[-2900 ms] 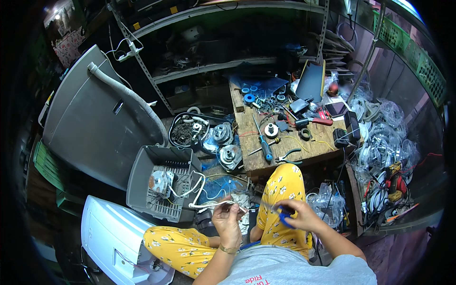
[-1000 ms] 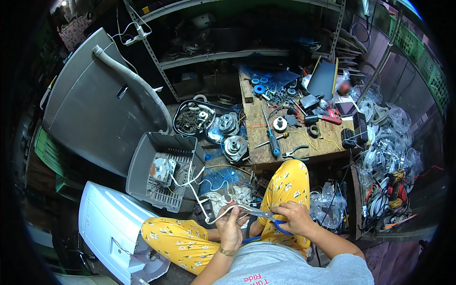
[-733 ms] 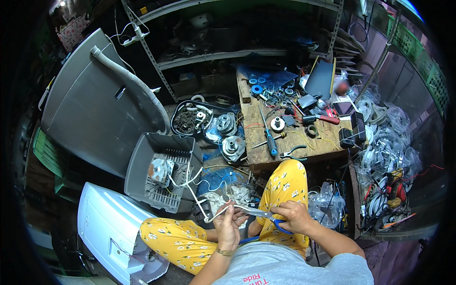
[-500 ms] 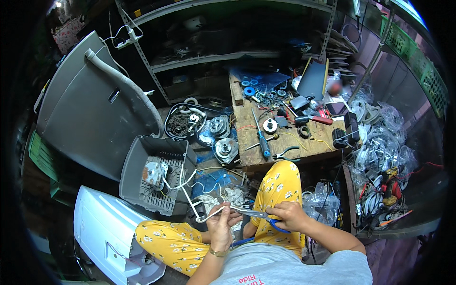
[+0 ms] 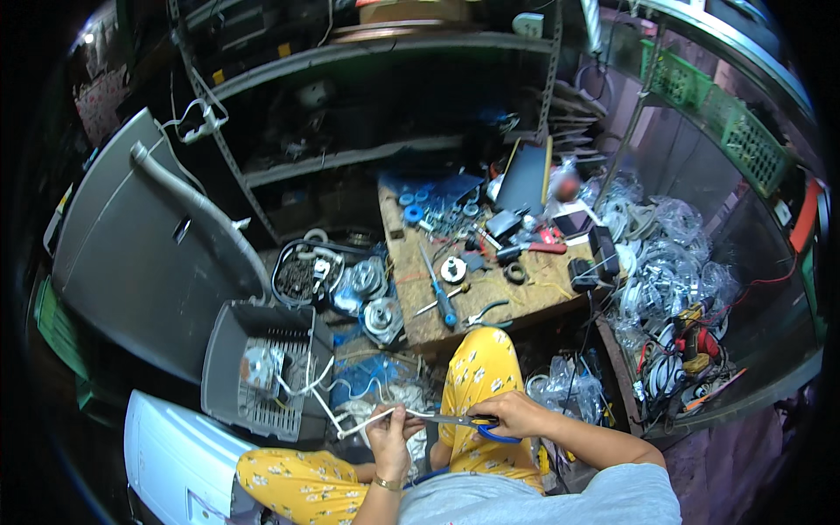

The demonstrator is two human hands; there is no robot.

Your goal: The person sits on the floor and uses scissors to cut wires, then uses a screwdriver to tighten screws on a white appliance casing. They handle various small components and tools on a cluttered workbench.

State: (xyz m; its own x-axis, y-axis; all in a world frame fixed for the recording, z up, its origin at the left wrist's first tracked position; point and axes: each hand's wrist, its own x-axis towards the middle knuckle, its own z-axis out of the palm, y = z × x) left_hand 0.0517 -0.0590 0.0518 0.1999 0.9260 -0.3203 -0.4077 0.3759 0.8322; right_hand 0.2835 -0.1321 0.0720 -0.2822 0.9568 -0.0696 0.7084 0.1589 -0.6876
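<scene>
My left hand [image 5: 391, 442] pinches a white cable [image 5: 359, 427] between thumb and fingers. The cable runs back to a metal motor unit [image 5: 261, 366] inside a grey plastic housing [image 5: 229, 402] on my left. My right hand [image 5: 518, 413] is closed round the blue handles of scissors [image 5: 451, 420]. Their blades point left and reach the cable end by my left fingertips; whether they touch it I cannot tell.
Ahead, a low wooden table [image 5: 407, 306] bears a blue screwdriver [image 5: 444, 302], pliers [image 5: 486, 317] and many small parts. A large grey panel [image 5: 131, 227] leans at left, above a white casing [image 5: 162, 451]. Bagged parts [image 5: 674, 262] pile up at right.
The whole view has shifted, so the scene sits lower and further left. The scissors' blades lie closer to my left fingertips. Both hands keep their hold.
</scene>
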